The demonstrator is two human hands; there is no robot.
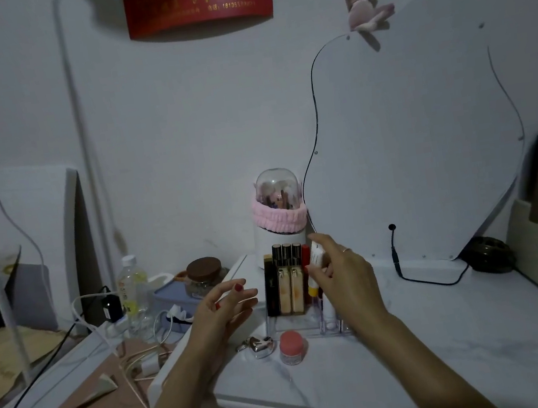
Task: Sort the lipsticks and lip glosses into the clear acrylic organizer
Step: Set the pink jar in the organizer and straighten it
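A clear acrylic organizer (288, 326) stands on the white marble tabletop. It holds several upright lipsticks and glosses, among them gold-and-peach tubes (290, 289) and a black one (271, 290). My right hand (343, 276) is above the organizer's right side, shut on a white tube (316, 257) that points up over the slots. My left hand (225, 308) hovers just left of the organizer, fingers apart and empty. A small pink-lidded jar (291, 344) and a silver heart-shaped case (259, 345) lie in front of the organizer.
Behind the organizer stands a domed brush holder (279, 216) with a pink band. A wavy mirror (423, 133) leans on the wall, its black cable (420, 281) trailing across the table. Bottle (133, 292), jar (204, 277) and tangled cords (137, 357) crowd the left.
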